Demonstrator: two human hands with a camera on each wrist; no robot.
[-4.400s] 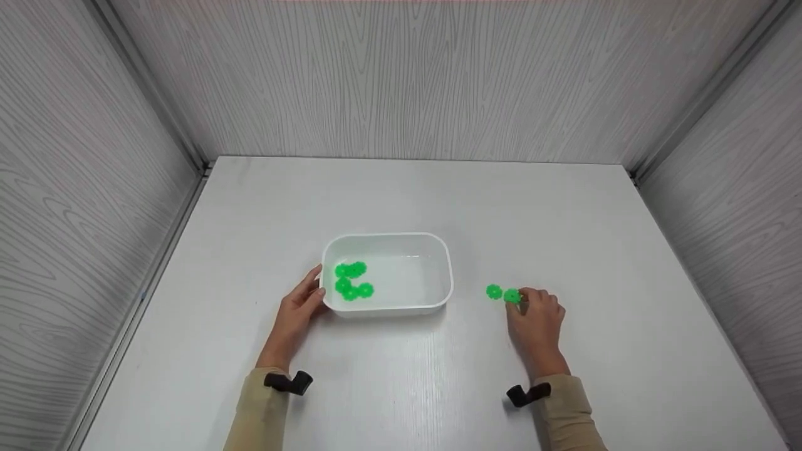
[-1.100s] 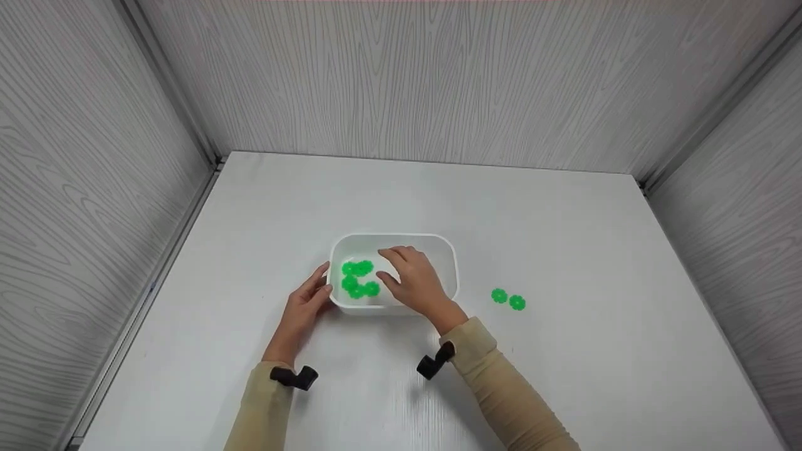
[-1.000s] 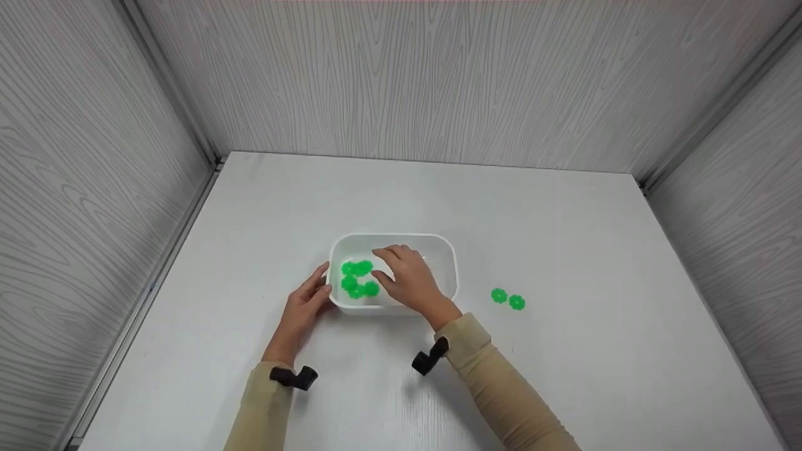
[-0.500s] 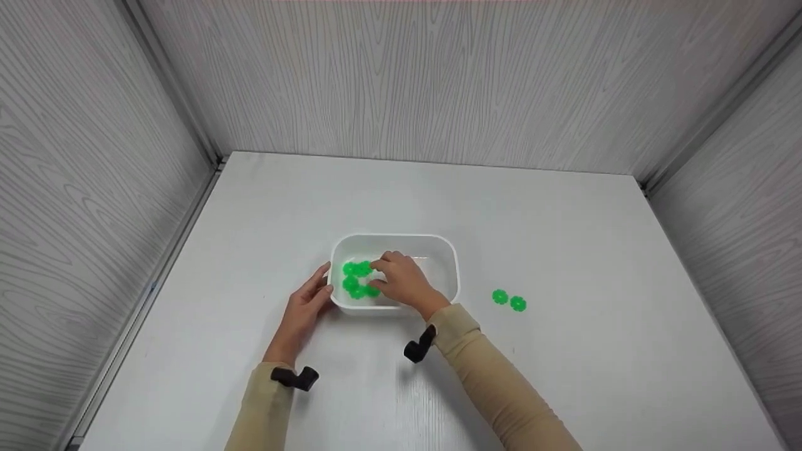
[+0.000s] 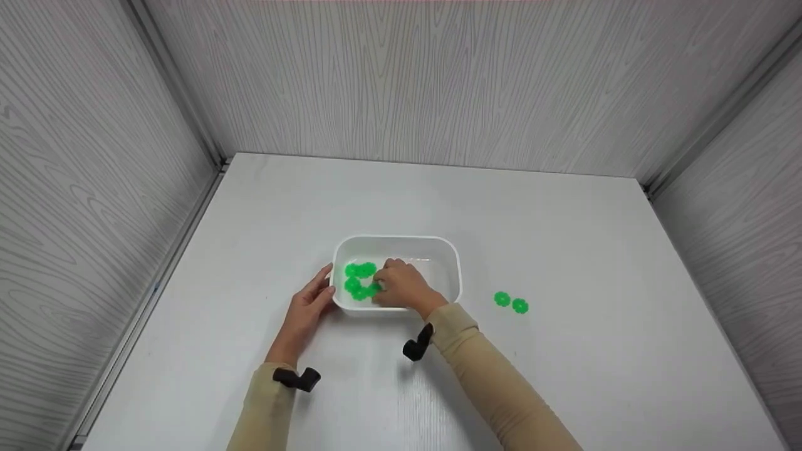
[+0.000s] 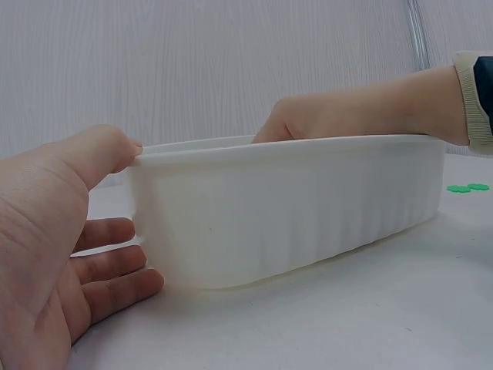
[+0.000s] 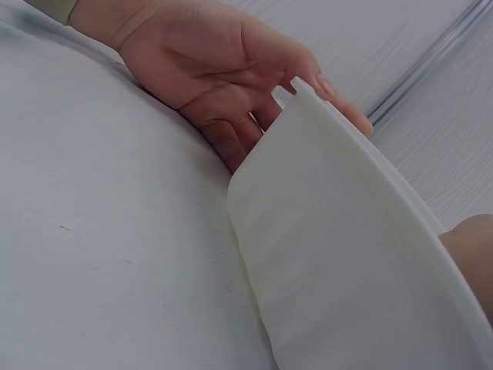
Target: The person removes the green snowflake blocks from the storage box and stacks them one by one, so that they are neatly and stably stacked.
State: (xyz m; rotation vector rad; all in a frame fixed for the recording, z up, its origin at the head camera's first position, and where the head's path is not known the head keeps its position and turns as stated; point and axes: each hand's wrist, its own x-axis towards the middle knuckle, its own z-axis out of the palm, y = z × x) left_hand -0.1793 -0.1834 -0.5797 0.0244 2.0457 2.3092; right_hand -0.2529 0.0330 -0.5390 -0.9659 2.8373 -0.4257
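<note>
In the head view, a white plastic tub (image 5: 397, 237) stands on the table. Several green flower-shaped plastic pieces (image 5: 353, 285) lie in its left half, some overlapping. My left hand (image 5: 305, 312) holds the tub's left end; in the left wrist view its thumb rests on the rim and its fingers are at the outer wall. My right hand (image 5: 404, 285) reaches over the near rim into the tub. Its fingers point down beside the rightmost green piece, and whether they pinch it is hidden. The tub wall blocks those fingertips in both wrist views.
Two more green flower pieces, a left one (image 5: 502, 299) and a right one (image 5: 520, 305), lie on the white table (image 5: 595, 250) to the right of the tub. Grey wood-grain panels (image 5: 426, 81) enclose the back and sides.
My right hand was at the two loose pieces on the table, then moved left over the tub and has come down among the green pieces. My left hand stays at the tub's end.
</note>
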